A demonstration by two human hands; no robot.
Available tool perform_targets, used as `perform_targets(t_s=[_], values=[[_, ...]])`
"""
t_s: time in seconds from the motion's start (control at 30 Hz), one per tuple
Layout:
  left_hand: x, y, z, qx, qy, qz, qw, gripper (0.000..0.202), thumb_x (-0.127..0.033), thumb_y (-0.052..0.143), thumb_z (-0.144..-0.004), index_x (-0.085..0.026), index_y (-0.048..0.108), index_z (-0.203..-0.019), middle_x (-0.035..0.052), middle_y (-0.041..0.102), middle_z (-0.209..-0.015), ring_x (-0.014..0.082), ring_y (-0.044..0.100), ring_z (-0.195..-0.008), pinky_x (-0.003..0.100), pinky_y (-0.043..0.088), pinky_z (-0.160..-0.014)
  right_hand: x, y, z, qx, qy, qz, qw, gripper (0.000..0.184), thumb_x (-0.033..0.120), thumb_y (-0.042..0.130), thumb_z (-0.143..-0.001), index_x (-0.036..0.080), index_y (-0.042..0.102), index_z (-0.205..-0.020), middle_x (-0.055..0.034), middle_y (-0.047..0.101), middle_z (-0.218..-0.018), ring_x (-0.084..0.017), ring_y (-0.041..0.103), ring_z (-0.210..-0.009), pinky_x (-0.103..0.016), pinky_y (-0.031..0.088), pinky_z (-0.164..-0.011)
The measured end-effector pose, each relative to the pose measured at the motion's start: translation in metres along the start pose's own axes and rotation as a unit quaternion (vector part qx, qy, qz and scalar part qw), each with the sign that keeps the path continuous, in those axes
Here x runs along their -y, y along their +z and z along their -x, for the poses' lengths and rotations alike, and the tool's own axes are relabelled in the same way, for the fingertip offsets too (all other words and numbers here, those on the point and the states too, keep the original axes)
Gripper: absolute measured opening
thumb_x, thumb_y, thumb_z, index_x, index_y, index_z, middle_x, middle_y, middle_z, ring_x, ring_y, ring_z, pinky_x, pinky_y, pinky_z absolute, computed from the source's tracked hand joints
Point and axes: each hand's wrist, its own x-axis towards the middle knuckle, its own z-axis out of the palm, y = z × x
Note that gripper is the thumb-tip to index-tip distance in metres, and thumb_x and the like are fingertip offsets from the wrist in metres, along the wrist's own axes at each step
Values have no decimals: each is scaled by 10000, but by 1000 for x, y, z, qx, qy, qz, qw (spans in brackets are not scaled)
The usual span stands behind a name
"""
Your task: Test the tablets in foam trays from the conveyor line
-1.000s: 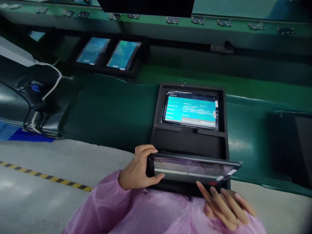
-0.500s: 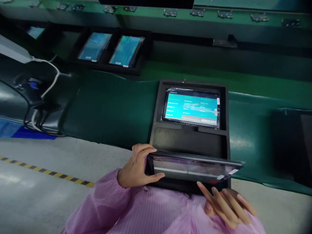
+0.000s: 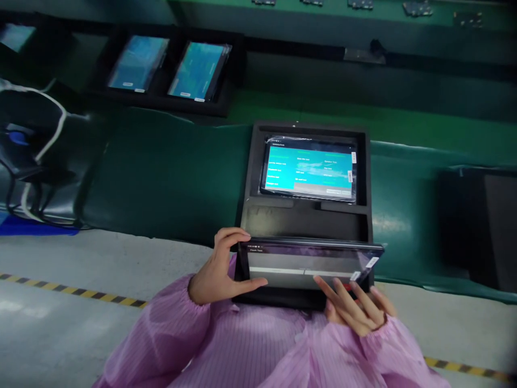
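Observation:
My left hand (image 3: 220, 269) grips the left end of a black tablet (image 3: 278, 261), its thumb on the front and its fingers over the top edge. The tablet is tilted up towards me, and its screen reads "Flash Test" above a grey page. Close over the lower right of that screen is my right hand (image 3: 355, 307), fingers spread and holding nothing; whether a fingertip touches the glass I cannot tell. Just beyond, a second tablet (image 3: 309, 167) with a blue menu lies in the upper compartment of a black tray (image 3: 249, 178). The held tablet partly hides the tray's near compartment.
On the green line at the back left, a dark tray (image 3: 159, 97) carries two lit tablets. Several small circuit boards (image 3: 418, 8) line the far ledge. A handheld scanner (image 3: 18, 145) with cables sits at left, and a dark box (image 3: 480, 226) at right.
My right hand has moved up and left, closer to the held tablet's screen. The tablet now leans back a little more, showing more screen. The whole view has shifted.

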Motion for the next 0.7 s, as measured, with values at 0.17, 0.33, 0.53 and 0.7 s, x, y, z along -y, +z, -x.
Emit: perform_targets(t_s=[0.17,0.33,0.53,0.7], values=[[14,1,-9,39,-15,4,999,807,-411,852,-670,-261,361,-1292,110,431,-1231,296,505,-1179,492,484,-992,-2,2,-10,-54,-74,109,990,362,392,530,-904,493,651,-1230,56,724,-782,-180,608,-761,-336,436,-851],[33,2,-23,119,-6,-15,993,939,-406,855,-632,-229,290,-1361,149,389,-1313,337,454,-1238,515,444,-1023,20,3,-47,8,-157,87,984,344,352,412,-1003,360,734,-1124,41,749,-968,-172,601,-925,-314,388,-947],[41,-5,-27,144,49,-12,988,769,-246,638,-731,-197,254,-1396,150,412,-1311,310,444,-1229,499,423,-1026,53,32,-85,147,-226,-36,962,457,560,400,-1009,288,637,-1289,4,563,-1419,-194,474,-1280,-361,345,-1079],[35,-2,-29,138,68,-85,984,659,-241,563,-816,-167,269,-1401,173,453,-1328,307,476,-1211,503,414,-1009,45,18,-71,153,-187,-13,970,674,741,382,-919,290,549,-1391,-77,525,-1448,-277,411,-1355,-501,254,-1141]])
